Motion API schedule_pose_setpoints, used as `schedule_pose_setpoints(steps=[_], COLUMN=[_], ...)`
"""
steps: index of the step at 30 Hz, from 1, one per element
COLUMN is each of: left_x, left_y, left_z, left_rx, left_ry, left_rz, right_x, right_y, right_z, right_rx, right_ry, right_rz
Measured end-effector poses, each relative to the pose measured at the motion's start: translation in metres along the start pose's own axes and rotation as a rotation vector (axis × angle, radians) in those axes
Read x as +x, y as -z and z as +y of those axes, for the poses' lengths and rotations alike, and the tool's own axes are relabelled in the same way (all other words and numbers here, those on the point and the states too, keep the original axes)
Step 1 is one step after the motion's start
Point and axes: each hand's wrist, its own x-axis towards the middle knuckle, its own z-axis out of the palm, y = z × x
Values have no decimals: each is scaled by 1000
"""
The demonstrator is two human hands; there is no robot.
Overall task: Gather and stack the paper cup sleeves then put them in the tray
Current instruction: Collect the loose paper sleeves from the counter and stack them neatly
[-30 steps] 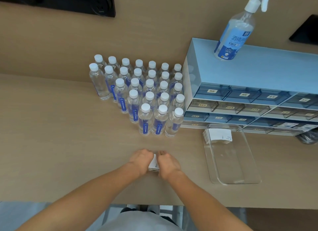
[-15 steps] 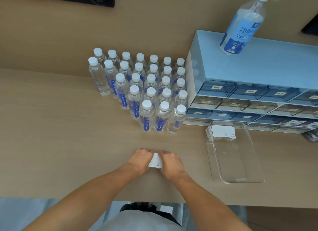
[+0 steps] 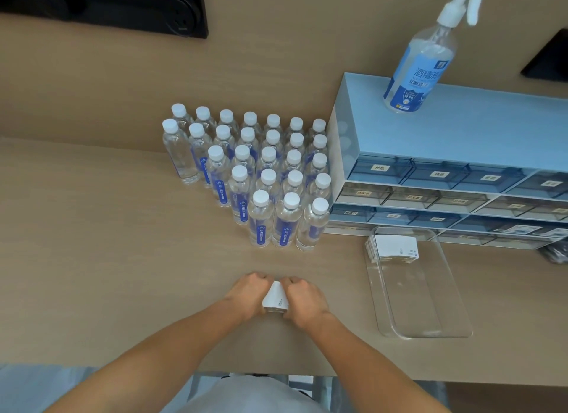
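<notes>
While both hands press in from either side, the left hand (image 3: 250,292) and the right hand (image 3: 304,299) are closed around a small stack of flat white paper cup sleeves (image 3: 276,299), which rests on the pale wood-grain counter (image 3: 92,259) close to its near edge. The stack looks pinched at its ends only, so the likeliest slip is the middle sleeves bowing or fanning out when it is lifted; a squeeze that is too light would let loose sleeves slide out and scatter, perhaps over the counter's edge.

Farther right lies the clear rectangular plastic tray (image 3: 430,326), with an earlier pile of white sleeves (image 3: 395,248) at its far end. Dropping the new stack on crooked could topple that pile, and the tray, being light, may skid if a hand nudges its wall.

Beyond the hands stands a tight cluster of clear white-capped water bottles (image 3: 261,179), well apart from the stack; a careless sweep toward the tray could knock the nearest ones. The pale blue drawer cabinet (image 3: 461,129) sits just behind the tray, leaving little room there.
</notes>
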Motion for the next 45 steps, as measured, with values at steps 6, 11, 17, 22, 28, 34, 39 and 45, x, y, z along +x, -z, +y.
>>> schedule_pose_setpoints(steps=[6,11,17,22,28,34,39,45], left_x=[-19,-30,-32,-30,-22,-27,-20,-23], left_y=[11,27,30,20,-6,-8,-13,-21], left_z=[-16,-26,1,-1,-11,-34,-40,-40], left_rx=[-443,-1377,-1594,-1530,-1296,-1488,-1441,-987], left_ry=[156,746,737,734,790,686,348,-53], left_rz=[-58,-159,-256,-221,-38,-312,-206,43], right_x=[-18,-24,-18,-13,-14,-12,-25,-44], right_y=[13,17,5,1,-5,-1,1,-15], right_z=[16,17,-11,-3,0,15,27,27], right_rx=[415,1164,1359,1310,1126,1339,1419,1167], right_ry=[-140,-649,-713,-701,-721,-698,-517,-263], right_rz=[-8,58,-18,-3,141,23,11,279])
